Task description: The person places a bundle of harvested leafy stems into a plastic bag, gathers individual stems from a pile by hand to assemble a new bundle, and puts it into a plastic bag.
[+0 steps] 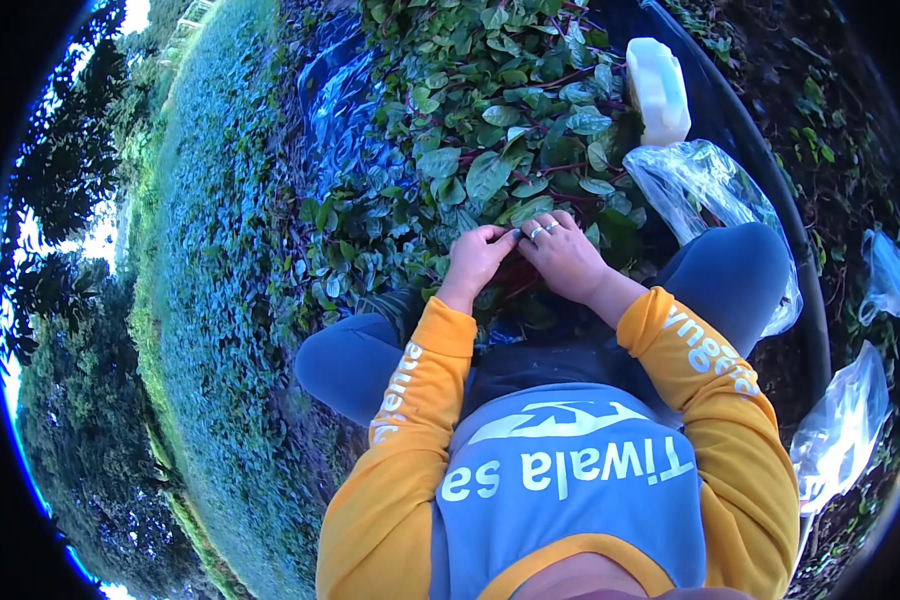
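Observation:
My left hand (477, 262) and my right hand (567, 258), which wears rings, meet in front of my lap. Their fingers are closed in a pinch with the tips together, and what lies between them is too small to make out. Just beyond the fingertips spreads a large heap of leafy greens (488, 178) with broad green leaves and reddish stems. More reddish stems (518, 278) show beneath my hands. My legs are folded to either side, with the left knee (348, 365) and right knee (735, 270) in view.
A white plastic container (658, 92) stands at the right of the heap, near a clear plastic bag (710, 185) by my right knee. Further plastic bags (842, 430) lie at far right. Blue plastic sheeting (342, 95) shows at upper left, beside a green field (215, 250).

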The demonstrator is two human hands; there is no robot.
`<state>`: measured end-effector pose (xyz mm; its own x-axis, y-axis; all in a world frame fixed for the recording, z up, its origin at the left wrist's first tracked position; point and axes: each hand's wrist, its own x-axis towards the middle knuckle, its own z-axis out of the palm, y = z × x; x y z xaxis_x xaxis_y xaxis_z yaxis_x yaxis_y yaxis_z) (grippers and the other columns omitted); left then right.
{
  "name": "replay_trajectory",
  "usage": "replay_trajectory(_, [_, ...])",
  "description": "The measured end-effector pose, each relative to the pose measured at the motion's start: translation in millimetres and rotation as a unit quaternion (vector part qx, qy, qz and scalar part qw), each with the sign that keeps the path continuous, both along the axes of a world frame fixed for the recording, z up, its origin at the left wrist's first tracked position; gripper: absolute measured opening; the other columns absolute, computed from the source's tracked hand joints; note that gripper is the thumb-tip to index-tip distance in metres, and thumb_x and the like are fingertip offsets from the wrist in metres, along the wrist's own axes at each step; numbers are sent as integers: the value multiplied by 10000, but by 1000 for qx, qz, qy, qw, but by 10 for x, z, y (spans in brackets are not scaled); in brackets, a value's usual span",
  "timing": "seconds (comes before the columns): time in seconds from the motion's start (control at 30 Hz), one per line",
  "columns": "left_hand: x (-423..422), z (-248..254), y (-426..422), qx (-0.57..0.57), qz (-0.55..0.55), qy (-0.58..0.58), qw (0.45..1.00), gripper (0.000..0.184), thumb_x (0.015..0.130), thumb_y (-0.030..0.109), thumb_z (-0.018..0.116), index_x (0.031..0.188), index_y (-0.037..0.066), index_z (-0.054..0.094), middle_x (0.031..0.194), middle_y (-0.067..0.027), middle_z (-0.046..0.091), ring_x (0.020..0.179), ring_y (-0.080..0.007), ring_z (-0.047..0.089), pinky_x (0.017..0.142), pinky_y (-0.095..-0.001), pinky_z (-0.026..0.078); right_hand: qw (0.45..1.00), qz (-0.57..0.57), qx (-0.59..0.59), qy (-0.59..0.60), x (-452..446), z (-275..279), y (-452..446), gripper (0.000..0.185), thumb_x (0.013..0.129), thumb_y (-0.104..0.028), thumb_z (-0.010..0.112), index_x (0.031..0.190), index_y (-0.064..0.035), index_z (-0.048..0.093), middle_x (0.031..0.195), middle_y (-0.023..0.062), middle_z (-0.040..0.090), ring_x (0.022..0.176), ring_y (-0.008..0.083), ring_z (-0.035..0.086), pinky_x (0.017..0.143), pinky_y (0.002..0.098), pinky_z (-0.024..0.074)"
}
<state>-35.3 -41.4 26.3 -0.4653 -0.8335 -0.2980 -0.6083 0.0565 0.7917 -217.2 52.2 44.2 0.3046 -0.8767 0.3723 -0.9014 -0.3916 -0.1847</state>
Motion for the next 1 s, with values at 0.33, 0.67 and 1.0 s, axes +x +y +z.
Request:
replay_trajectory(0.33, [-189, 103, 326, -171, 96, -66, 978, 111, 883, 172, 699, 896, 71, 743, 866, -114, 727, 868, -315, 663, 1048, -520, 356, 999, 31, 10, 12, 53, -57, 35, 189, 858, -161, 574, 989, -101, 695, 1047, 61, 636, 1061, 221, 585, 956, 372, 436])
replay_trajectory(0.67, [924, 447, -535, -105, 603, 265, 745, 284, 913, 192, 712, 1119, 24, 613, 795, 1, 575, 688, -133, 495, 553, -312, 386, 996, 61, 67, 15, 25, 39, 122, 179, 846, -140, 583, 984, -103, 689, 1018, 62, 625, 1036, 222, 587, 906, 368, 437])
replay_trajectory(1.0, [671, 181, 21, -353, -84, -165, 917, 257, 868, 205, 722, 1115, 143, 756, 1116, -76, 729, 1155, -272, 623, 1141, -544, 311, 995, 69, 74, -18, 83, -9, 41, 226, 783, -89, 622, 1006, -83, 655, 1108, 92, 612, 1098, 265, 570, 972, 410, 422])
